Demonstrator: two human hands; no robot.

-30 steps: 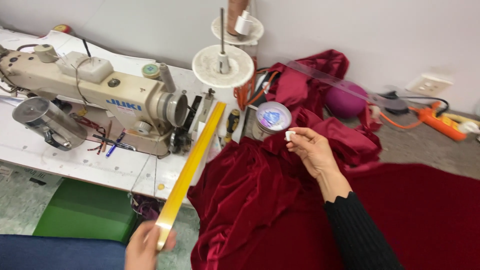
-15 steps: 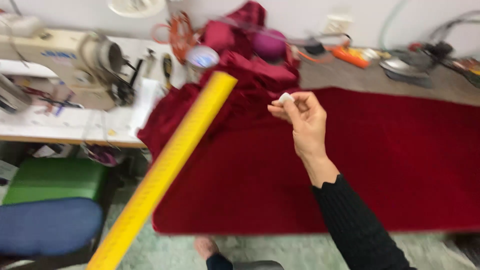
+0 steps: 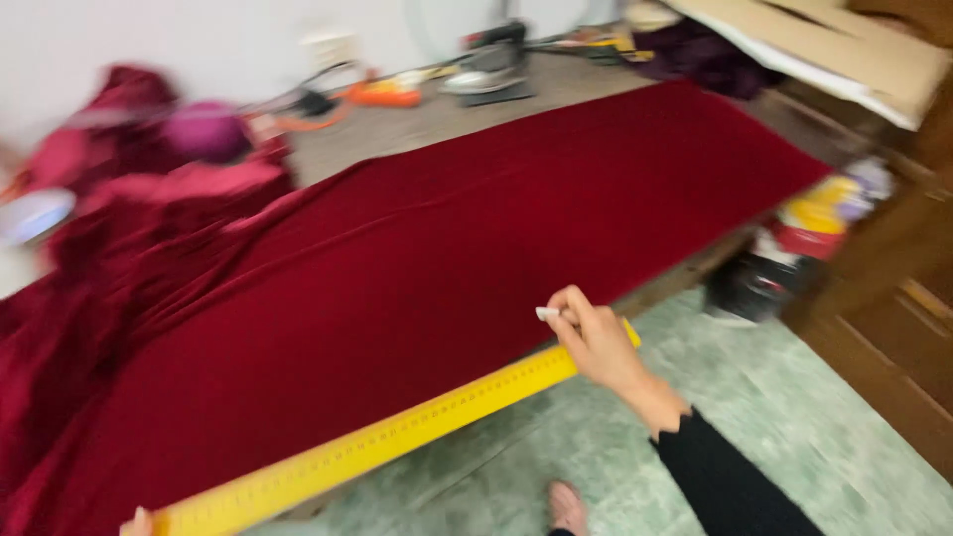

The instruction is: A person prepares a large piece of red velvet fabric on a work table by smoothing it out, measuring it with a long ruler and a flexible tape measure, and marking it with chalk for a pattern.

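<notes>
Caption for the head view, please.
Right hand pinching a small white piece of chalk over a long yellow ruler laid along the edge of red cloth.

Cardboard box: at your upper right you see a flat tan cardboard box [image 3: 844, 45], its pale edge jutting over the far end of the worktop [image 3: 417, 134].
Floor packages: to your right, below the worktop's edge, sits a blurred heap of packages [image 3: 814, 233] in yellow, red, white and black; you cannot tell their shapes apart.
Labels, signs, screens: you have none clear enough to make out.
</notes>
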